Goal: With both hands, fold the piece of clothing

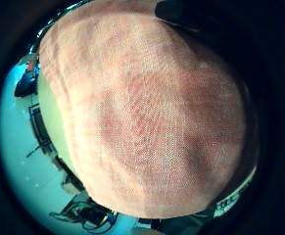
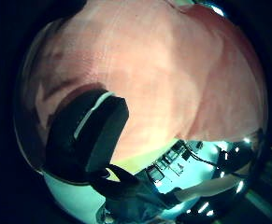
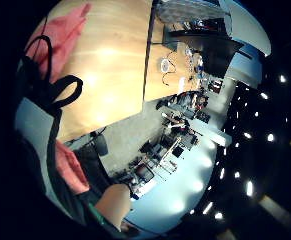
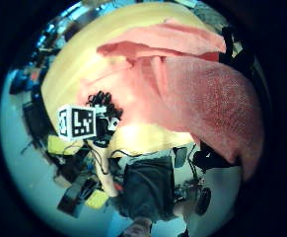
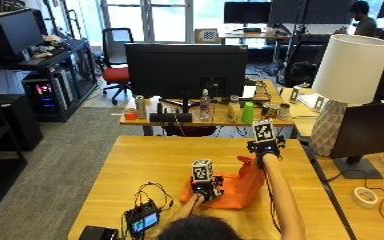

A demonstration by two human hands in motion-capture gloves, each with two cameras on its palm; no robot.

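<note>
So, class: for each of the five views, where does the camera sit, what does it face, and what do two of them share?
Outside view: above and behind the person's head, facing the wooden table; shows the left hand, the right hand and the orange garment.
Left little-finger view: on the left palm, filled by the garment.
Left thumb view: same palm, cloth plus a gloved finger.
Right little-finger view: right palm, facing table and room.
Right thumb view: right palm, facing garment and left hand.
Shared: the garment.
</note>
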